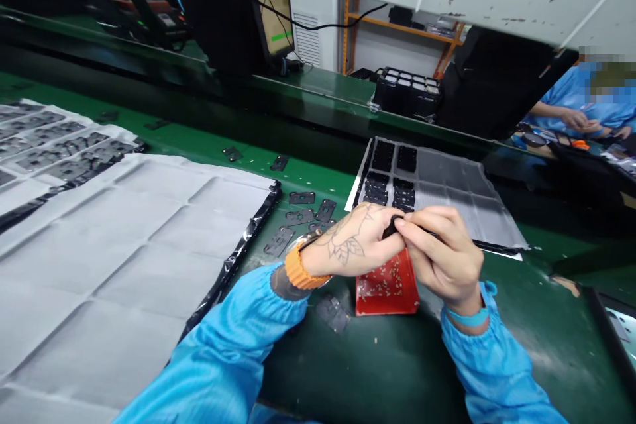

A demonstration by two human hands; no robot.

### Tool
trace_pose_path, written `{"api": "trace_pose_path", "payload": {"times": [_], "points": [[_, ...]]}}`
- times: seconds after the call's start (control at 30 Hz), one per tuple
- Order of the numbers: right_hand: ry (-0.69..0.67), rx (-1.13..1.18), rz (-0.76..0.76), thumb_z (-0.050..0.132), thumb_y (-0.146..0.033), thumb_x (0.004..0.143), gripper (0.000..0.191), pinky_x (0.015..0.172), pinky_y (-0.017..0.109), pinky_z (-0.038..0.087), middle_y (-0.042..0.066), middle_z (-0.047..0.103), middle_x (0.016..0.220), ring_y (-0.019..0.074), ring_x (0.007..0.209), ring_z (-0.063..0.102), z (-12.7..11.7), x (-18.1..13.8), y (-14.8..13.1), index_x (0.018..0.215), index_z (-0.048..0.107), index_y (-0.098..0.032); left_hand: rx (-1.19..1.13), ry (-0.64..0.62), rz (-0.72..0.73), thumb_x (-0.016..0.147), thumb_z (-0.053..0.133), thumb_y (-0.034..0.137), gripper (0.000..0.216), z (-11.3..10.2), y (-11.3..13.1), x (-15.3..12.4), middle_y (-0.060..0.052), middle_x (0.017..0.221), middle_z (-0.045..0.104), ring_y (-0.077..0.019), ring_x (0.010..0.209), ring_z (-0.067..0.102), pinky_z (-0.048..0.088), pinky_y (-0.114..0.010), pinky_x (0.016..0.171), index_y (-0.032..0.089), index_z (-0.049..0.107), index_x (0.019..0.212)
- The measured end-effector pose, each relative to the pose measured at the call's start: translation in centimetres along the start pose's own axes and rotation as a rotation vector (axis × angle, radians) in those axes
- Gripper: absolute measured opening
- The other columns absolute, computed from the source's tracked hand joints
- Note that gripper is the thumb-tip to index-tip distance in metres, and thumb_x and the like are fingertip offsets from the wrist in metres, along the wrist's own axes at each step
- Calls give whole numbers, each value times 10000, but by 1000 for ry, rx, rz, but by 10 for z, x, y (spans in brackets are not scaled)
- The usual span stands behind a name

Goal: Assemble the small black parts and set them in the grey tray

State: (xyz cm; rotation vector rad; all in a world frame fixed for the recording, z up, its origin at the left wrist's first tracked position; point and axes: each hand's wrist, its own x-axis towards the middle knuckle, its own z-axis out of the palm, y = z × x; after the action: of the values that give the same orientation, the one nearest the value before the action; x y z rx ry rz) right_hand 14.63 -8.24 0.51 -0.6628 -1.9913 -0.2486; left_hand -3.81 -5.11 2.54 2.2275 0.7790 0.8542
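Pinching something black [392,227], apparently — left hand [360,238], right hand [444,253] — green bench [387,364] beneath, shelving [380,23] behind.

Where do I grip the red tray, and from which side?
Probably by the near edge of the red tray, coming from the camera's side: that edge shows uncovered, while the left hand and right hand hide its far end. Keep it level; small pale pieces lie scattered inside.

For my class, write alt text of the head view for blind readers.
A person's left hand grips a small black part, the right hand close against it, near a red tray of tiny pieces on a green table. Flat dark parts lie beside a pale compartmented sheet.
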Motion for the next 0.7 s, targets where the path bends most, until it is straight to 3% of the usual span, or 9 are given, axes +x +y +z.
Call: {"api": "trace_pose_path", "payload": {"times": [0.23,0.4,0.5,0.6,0.63,0.7], "points": [[19,23,-2,634,-57,932,375,726,438,599,79,743,1001,253,903,670,3,-1,2,1245,705,-251,-111,-47,-67,818,488,153,185,-1,4,2,63,596,373,-101,582,311,288,-243,530,206,383,675],[50,67,49,642,-61,912,304,759,438,605,70,751,1030,252,940,688,3,0,0,1140,682,-258,-134,-41,-34,862,509,161,210,-6,8,1,76,591,347,-88,570,285,264,-245,532,192,408,681],[113,210,136,671,-80,888,238,803,463,603,69,752,1034,254,954,696,0,2,-3,1036,603,-253,-107,-62,-26,917,531,216,203,-12,7,1,74,593,400,-85,563,332,288,-244,551,174,505,720],[217,279,245,682,-74,868,229,736,398,572,39,711,874,216,822,670,-5,-4,-3,894,528,-242,-47,-24,-57,925,539,247,200,-17,3,2,56,625,453,-95,591,375,304,-246,566,166,555,742],[211,276,301,677,-73,869,237,691,358,550,19,675,805,193,755,647,-6,-10,-1,856,509,-239,-33,1,-79,922,540,257,213,-19,1,2,51,632,454,-99,599,376,303,-247,565,166,551,729],[77,248,447,654,-89,876,224,603,292,497,-18,606,709,152,644,593,-8,-26,3,815,496,-235,-26,50,-128,919,543,289,249,-22,-2,3,45,637,437,-104,609,375,298,-246,560,167,533,702]]}}
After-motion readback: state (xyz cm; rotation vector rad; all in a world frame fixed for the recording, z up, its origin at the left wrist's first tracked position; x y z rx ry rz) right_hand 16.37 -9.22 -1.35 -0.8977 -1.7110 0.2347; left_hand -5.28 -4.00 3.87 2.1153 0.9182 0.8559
